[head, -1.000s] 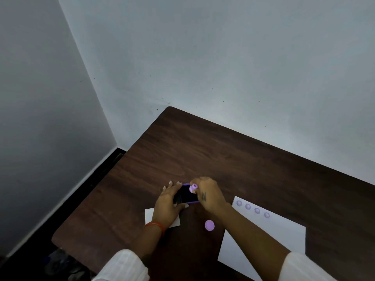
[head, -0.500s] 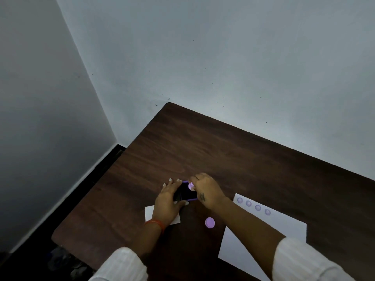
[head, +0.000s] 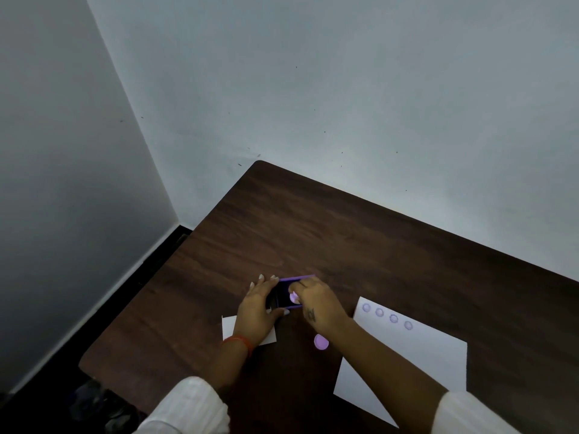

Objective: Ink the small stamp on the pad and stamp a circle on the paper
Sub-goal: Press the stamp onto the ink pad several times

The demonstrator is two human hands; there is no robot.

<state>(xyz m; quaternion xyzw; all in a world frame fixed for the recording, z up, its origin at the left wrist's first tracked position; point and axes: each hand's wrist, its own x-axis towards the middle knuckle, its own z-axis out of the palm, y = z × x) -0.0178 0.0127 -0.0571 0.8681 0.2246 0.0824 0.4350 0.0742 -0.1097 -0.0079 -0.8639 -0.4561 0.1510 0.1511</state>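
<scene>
A small purple-edged ink pad (head: 286,292) with a dark inner surface lies on the dark wooden table (head: 344,239). My left hand (head: 260,311) grips the pad's left side. My right hand (head: 316,305) pinches a small round lilac stamp (head: 294,297) and holds it down on the pad's dark surface. To the right lies a white sheet of paper (head: 416,361) with a row of several purple stamped circles (head: 387,316) along its far edge. My right forearm crosses the sheet's near left corner.
A loose lilac round cap (head: 320,342) lies on the table between my forearms. A small white card (head: 230,327) sits under my left wrist. The table's left edge (head: 175,270) drops to a dark floor beside pale walls.
My right hand has lowered the stamp from the pad's far right corner onto the pad's dark surface. My left hand keeps its grip on the pad.
</scene>
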